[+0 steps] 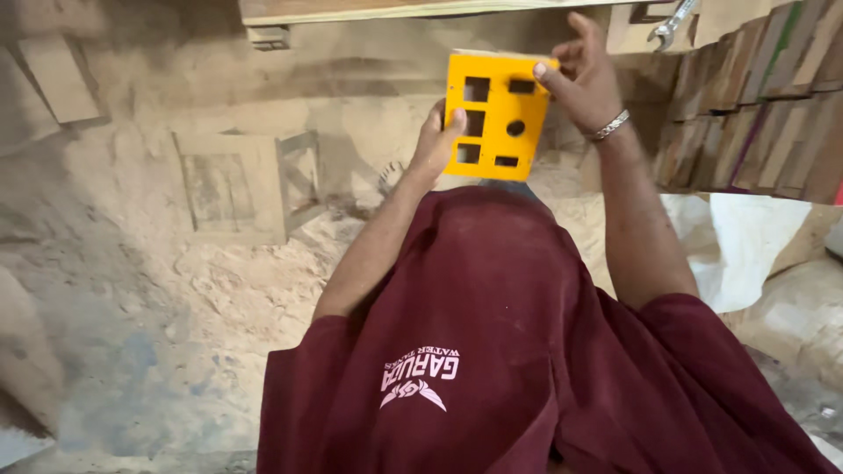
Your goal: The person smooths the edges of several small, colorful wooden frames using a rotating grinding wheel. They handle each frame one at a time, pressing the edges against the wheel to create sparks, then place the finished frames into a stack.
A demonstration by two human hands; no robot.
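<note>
A flat yellow plate (496,114) with several square and slot cut-outs and one round hole is held up in front of me, above my maroon shirt. My left hand (436,140) grips its left edge, thumb on the face. My right hand (581,77), with a metal bracelet on the wrist, pinches its upper right corner with the other fingers spread.
Sawdust covers the floor (219,281) below. A small wooden frame (299,180) and a flat board (224,189) lie in the dust at left. Stacked wood blocks (755,96) stand at right, a spanner (672,25) rests on the bench edge above, and white sacking (746,246) lies lower right.
</note>
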